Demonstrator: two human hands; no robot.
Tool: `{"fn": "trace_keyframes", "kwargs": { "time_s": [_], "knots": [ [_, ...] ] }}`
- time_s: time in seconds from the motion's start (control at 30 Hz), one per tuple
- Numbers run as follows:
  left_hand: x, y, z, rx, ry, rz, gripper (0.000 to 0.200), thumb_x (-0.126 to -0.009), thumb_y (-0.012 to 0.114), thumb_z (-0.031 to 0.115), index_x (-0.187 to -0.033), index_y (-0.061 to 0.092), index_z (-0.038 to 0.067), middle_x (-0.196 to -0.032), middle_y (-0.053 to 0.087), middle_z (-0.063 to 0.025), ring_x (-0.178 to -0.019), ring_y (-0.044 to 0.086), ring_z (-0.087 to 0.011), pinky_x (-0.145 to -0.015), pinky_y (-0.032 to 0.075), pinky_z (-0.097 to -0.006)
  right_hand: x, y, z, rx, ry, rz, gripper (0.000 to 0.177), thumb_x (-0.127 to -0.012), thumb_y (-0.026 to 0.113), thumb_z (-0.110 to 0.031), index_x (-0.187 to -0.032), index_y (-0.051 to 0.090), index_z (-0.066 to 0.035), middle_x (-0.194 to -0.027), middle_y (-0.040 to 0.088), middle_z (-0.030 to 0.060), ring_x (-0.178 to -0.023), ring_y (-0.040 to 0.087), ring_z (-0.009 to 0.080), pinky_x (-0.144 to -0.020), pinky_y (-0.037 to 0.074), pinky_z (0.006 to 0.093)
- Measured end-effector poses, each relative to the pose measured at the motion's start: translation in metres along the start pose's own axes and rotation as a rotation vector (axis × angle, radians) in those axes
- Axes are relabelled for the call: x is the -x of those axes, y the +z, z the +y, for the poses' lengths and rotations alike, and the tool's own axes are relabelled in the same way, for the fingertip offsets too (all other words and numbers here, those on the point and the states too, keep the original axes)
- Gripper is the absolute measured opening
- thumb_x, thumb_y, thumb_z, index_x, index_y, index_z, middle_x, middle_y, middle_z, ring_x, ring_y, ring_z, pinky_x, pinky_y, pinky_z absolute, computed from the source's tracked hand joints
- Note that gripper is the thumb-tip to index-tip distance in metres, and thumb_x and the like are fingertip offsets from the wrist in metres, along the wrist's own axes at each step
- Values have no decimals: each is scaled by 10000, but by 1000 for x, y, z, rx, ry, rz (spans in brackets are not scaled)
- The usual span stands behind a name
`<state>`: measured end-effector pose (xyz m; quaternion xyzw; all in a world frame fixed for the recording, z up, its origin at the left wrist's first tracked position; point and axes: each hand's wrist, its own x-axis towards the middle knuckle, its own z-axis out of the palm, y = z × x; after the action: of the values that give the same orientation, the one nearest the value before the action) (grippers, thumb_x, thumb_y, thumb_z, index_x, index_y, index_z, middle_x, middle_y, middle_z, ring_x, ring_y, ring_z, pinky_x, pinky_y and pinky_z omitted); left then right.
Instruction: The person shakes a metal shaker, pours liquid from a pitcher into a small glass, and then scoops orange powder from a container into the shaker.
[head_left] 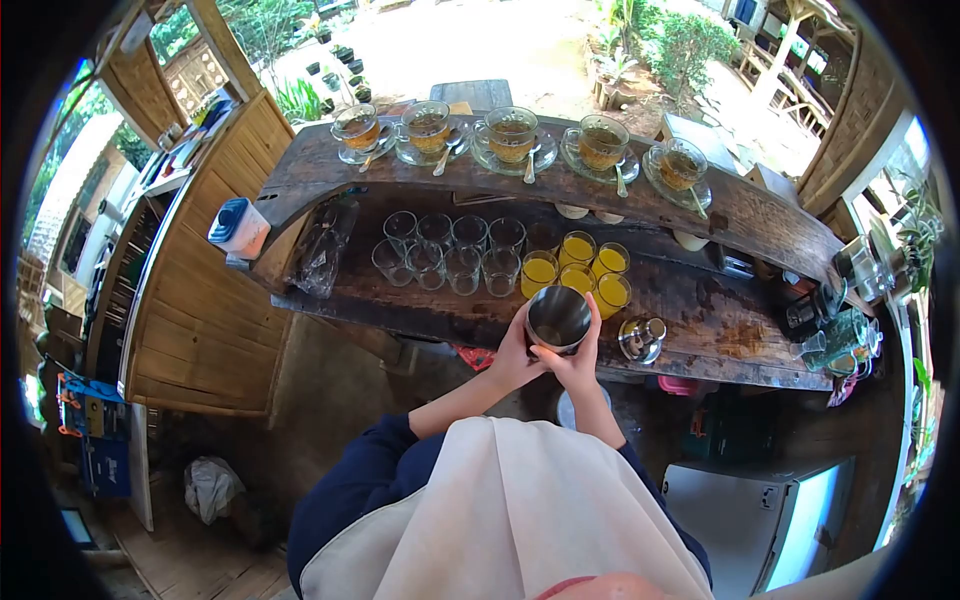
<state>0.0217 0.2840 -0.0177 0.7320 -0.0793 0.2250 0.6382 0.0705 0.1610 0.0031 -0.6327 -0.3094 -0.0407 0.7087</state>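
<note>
My left hand (517,358) and my right hand (577,365) are both wrapped round a metal shaker cup (558,318), held in front of the wooden counter. Its open top faces me, and the inside looks dark. Just beyond the cup stand several glasses of orange drink (540,270). To their left are several clear glasses (463,262) in rows. A metal shaker top (641,340) sits on the counter to the right of my right hand.
On the raised wooden shelf (290,165) stand several glass cups of tea (511,135) on saucers with spoons. A lidded plastic tub (240,228) is at the left end. Glass jugs (848,338) stand at the right end, and a white fridge (725,515) is below right.
</note>
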Motion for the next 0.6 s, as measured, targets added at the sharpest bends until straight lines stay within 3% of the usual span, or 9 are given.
{"fn": "trace_keyframes", "kwargs": {
  "time_s": [0.13,0.2,0.43,0.6],
  "knots": [
    [-5,-3,6,-3,56,-32,919,-697,799,169,-1398,228,9,-1362,392,-161,-1272,423,-270,-1054,347,-387,0,0,-1,45,-11,2,1117,-594,871,-101,-1444,149,-32,-1324,446,156,-1202,493,253,-1024,391,380],
    [-4,-4,7,-25,38,-45,945,-691,802,141,-1403,195,10,-1376,367,-167,-1278,415,-267,-1061,344,-383,0,0,-4,41,12,22,1117,-590,894,-189,-1424,175,-7,-1400,382,207,-1251,459,301,-1045,365,399],
    [-4,-20,14,24,-5,-165,953,-693,798,111,-1408,176,14,-1363,369,-177,-1292,396,-275,-1073,340,-368,1,4,-9,-21,-12,67,1147,-578,900,-198,-1435,162,-13,-1441,320,209,-1291,407,309,-1059,347,406],
    [1,-38,27,-107,-21,-208,946,-698,809,157,-1410,203,15,-1344,395,-192,-1270,411,-286,-1030,365,-374,0,-5,-25,179,-85,53,1153,-571,901,-225,-1437,175,1,-1465,282,205,-1337,337,314,-1088,303,410]
  ]
}}
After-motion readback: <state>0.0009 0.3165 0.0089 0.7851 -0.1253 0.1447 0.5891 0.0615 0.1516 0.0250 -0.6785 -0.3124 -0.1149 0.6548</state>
